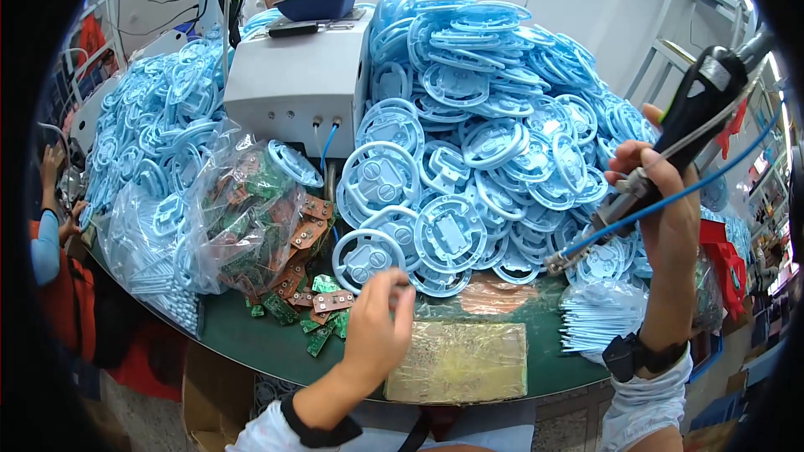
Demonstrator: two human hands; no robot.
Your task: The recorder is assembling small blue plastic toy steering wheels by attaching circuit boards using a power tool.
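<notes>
Left hand [378, 318] at the table's [251, 339] near edge, fingers pinched at a blue wheel part [367, 257]; can't tell if gripped; right hand [657, 192] clenched on a powered screwdriver [670, 138]; risk: tugging it could slide the blue parts heap [494, 117].

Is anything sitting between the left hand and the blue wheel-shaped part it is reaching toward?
Nothing visible. The left hand has its fingertips right at the lower rim of the blue wheel-shaped part, with only bare green table beside them.
</notes>
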